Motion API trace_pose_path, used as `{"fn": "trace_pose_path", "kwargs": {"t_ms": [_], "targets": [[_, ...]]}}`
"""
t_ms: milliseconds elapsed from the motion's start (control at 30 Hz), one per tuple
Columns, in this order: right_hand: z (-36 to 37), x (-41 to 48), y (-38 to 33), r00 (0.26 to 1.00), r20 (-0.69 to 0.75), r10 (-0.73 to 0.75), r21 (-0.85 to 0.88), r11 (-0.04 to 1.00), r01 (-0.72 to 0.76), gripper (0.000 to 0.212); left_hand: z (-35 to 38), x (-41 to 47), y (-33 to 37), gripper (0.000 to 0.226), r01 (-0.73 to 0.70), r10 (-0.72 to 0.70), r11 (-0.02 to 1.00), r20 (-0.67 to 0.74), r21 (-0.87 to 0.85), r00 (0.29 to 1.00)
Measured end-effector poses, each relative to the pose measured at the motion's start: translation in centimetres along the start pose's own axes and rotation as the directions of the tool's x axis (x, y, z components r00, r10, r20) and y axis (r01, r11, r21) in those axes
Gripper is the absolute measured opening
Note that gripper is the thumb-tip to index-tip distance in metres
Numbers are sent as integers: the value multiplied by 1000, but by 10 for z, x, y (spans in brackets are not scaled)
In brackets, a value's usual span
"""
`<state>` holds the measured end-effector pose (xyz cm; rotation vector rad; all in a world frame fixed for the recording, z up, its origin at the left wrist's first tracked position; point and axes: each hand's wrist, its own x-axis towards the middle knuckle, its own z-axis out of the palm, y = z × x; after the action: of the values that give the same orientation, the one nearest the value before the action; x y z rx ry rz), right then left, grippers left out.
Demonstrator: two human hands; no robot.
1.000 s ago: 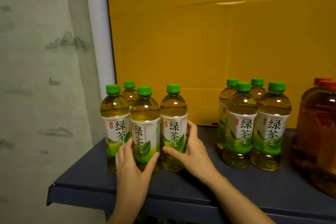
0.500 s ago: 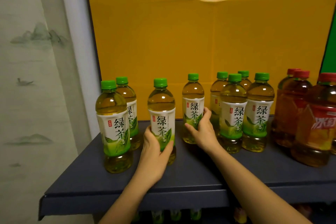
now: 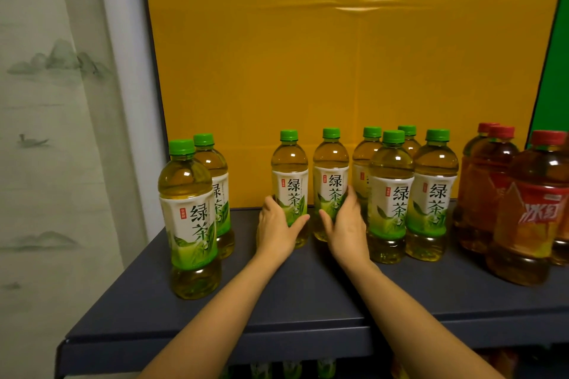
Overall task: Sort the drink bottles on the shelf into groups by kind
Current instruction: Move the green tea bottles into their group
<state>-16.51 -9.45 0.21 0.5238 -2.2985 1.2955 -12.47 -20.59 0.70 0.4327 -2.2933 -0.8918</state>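
Green tea bottles with green caps stand on a dark blue shelf point(image 3: 308, 295). My left hand point(image 3: 275, 228) grips one green tea bottle point(image 3: 289, 175) near the back wall. Beside it, my right hand point(image 3: 345, 224) grips a second green tea bottle point(image 3: 331, 172). Both bottles stand upright, side by side. Just right of them is a cluster of several green tea bottles point(image 3: 391, 191). Two more green tea bottles point(image 3: 187, 212) stand apart at the shelf's left end. Red-capped iced tea bottles point(image 3: 529, 209) with amber liquid fill the right end.
A yellow board point(image 3: 338, 55) backs the shelf, with a green panel point(image 3: 554, 77) at the right. A white post and a painted wall lie to the left. Bottle tops show on a lower shelf point(image 3: 292, 369) under the front edge.
Both hands have slid their bottles back and to the right, away from the left pair and close to the green tea cluster. The view has shifted right, showing more red-capped bottles.
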Motion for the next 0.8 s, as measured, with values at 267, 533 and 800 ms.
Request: {"fn": "trace_pose_path", "kwargs": {"t_ms": [267, 533, 800], "targets": [[0, 1, 0, 1000, -23, 18, -7, 1000, -18, 71, 13, 7, -1, 66, -59, 59, 998, 6, -27, 998], [-3, -1, 4, 997, -26, -66, 5, 998, 67, 76, -2, -11, 6, 91, -94, 78, 988, 133, 121, 988], [5, -19, -31, 912, 15, -409, 93, 909, 406, 51, -81, -77, -26, 45, -445, 523, 851, -530, 278, 668]]}}
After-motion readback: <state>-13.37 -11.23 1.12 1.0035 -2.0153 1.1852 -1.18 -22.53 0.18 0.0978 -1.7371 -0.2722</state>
